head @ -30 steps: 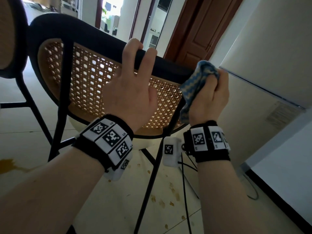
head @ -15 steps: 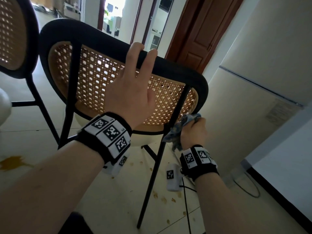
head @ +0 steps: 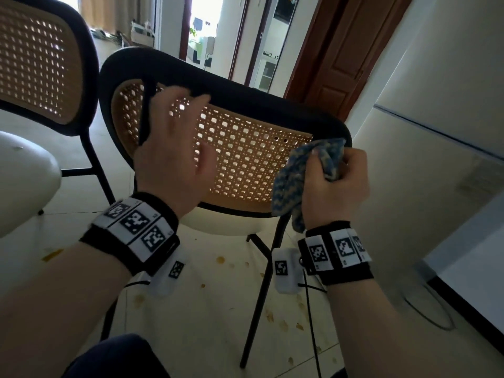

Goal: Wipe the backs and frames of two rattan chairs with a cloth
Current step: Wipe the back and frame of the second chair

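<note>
Far left: second rattan chair (head: 41,66), upright, its white seat cushion (head: 24,181) jutting in at the left edge. No hand on it; judged not yet wiped.

Centre: nearer rattan chair (head: 245,151), back tipped toward the camera, black frame (head: 245,102) arching over the cane panel. Left hand (head: 174,148) sits in front of the panel near the left upright, fingers spread and loosely bent, holding nothing. A second ago these fingers were hooked over the top rail to steady the chair; now they are off the rail and blurred, so the hand looks mid-shift. Whether any fingertip touches the cane, cannot tell.

Right of centre: right hand (head: 335,184) fisted round the blue-and-yellow knitted cloth (head: 305,181), thumb pressing it in, loose tail hanging toward the wrist. Cloth top touches the frame's right end, where the rim curves down to the right upright. Half a second ago the hand was low on that upright; a second ago at the upper right corner. So it has run down and come back up.

Reading: the right side of this frame is being stroked repeatedly. With the left hand off, the tilted chair may rock under pressure.

Floor (head: 218,296): pale tiles, brown spots under the chair.
</note>
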Demonstrator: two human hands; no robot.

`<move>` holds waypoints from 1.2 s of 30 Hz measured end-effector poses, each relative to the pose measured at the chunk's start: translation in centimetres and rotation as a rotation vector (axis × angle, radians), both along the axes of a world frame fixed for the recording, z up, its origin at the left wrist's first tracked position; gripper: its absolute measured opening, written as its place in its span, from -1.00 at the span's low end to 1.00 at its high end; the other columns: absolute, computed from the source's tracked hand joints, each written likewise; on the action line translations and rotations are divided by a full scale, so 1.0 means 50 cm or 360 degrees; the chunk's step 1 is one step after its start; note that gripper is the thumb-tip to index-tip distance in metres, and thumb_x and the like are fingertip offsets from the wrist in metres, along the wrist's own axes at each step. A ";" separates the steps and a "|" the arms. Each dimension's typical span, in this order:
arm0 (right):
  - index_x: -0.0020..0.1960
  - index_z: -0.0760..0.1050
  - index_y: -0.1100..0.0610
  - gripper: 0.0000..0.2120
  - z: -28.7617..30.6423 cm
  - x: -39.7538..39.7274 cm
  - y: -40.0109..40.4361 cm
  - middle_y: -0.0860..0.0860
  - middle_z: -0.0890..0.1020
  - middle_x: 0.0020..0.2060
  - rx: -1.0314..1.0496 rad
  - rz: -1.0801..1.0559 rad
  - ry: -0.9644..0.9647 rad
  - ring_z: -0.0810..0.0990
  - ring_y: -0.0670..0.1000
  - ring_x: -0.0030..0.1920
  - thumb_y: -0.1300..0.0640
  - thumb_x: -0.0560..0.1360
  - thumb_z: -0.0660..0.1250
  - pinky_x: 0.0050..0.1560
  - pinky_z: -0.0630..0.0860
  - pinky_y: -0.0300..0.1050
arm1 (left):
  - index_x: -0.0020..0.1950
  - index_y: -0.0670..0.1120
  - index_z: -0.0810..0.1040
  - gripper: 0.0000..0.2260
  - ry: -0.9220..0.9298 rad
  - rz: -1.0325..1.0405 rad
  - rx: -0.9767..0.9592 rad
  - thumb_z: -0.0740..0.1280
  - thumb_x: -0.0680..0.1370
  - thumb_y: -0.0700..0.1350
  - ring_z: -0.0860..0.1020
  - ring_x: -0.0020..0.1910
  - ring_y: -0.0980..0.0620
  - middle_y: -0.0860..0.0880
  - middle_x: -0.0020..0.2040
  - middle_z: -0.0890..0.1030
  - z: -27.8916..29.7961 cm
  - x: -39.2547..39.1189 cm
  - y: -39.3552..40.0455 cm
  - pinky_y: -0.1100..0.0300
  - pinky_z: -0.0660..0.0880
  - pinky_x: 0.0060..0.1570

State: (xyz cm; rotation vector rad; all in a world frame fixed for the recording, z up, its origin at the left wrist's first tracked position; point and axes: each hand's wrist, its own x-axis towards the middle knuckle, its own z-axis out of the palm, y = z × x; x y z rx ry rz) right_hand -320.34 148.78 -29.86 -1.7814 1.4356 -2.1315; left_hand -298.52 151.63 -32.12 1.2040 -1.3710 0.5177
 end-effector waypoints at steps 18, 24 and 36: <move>-0.03 0.38 -0.25 -0.83 -0.027 0.171 -0.014 -0.36 0.57 -0.18 0.0076 0.0221 -0.0309 0.55 -0.38 -0.12 -0.20 0.45 0.34 -0.20 0.37 -0.61 | 0.31 -0.08 0.38 -0.73 0.0354 0.0402 0.0742 0.18 0.65 -0.02 0.54 0.10 -0.22 -0.11 0.21 0.54 -0.070 0.129 -0.023 0.03 0.33 -0.07; 0.10 0.43 -0.09 -0.73 -0.040 0.173 -0.025 -0.28 0.57 -0.15 0.0061 0.0293 -0.0209 0.54 -0.40 -0.09 -0.11 0.47 0.39 -0.14 0.34 -0.65 | 0.29 -0.15 0.34 -0.74 0.0429 0.0524 0.0832 0.16 0.66 -0.05 0.55 0.04 -0.32 -0.19 0.23 0.51 -0.053 0.107 -0.042 -0.02 0.31 -0.09; 0.16 0.47 -0.08 -0.74 -0.050 0.138 -0.037 -0.23 0.57 -0.14 -0.0027 0.0372 0.0334 0.51 -0.27 -0.09 -0.07 0.50 0.36 -0.10 0.47 -0.44 | 0.42 -0.11 0.24 -0.65 0.0561 0.0563 0.0829 0.15 0.65 -0.07 0.52 0.12 -0.41 -0.26 0.27 0.50 -0.045 0.077 -0.044 -0.22 0.41 0.08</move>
